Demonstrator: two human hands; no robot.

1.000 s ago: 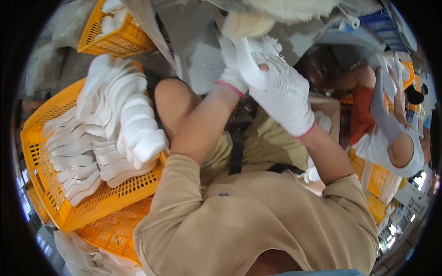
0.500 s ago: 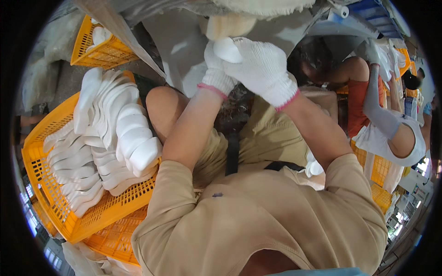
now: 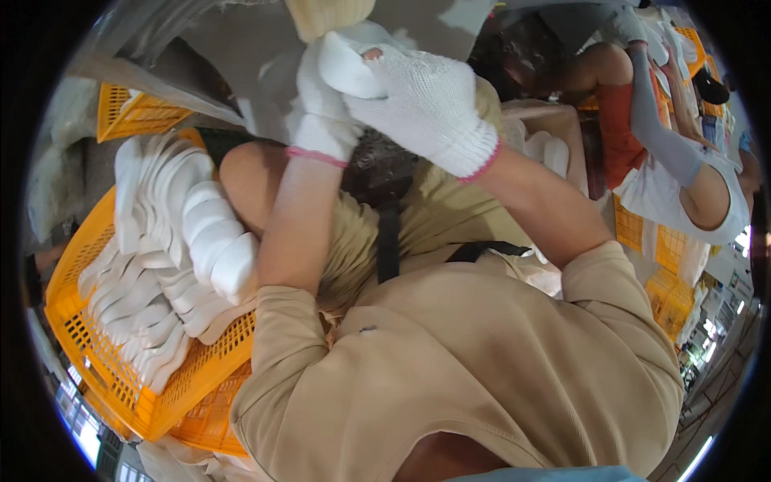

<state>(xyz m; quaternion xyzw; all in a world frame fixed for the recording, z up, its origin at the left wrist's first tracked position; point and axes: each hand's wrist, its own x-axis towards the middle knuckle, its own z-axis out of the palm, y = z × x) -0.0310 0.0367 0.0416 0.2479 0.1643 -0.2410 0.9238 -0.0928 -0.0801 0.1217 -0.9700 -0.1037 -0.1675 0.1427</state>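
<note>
Both my hands wear white knit gloves with pink cuffs and are raised together at the top middle. Between them is a smooth white curved piece (image 3: 347,71), its exact kind unclear. My right hand (image 3: 430,104) wraps round its right side, a bare fingertip showing on it. My left hand (image 3: 321,100) closes on it from the left and is partly hidden behind it. The piece's far end reaches a pale cream rounded wheel or pad (image 3: 329,14); whether they touch cannot be told.
At my left, a yellow perforated crate (image 3: 169,414) bears stacked rows of similar white wavy pieces (image 3: 148,281). Another yellow crate (image 3: 136,116) stands farther off. White pieces (image 3: 548,149) lie in a container beyond my right arm. A co-worker with grey sleeves (image 3: 662,132) sits at the right.
In the picture, my hands and the white piece have shifted left and slightly up. The piece is turned, showing more of its curved side. The view has also moved, bringing the right-hand container into sight.
</note>
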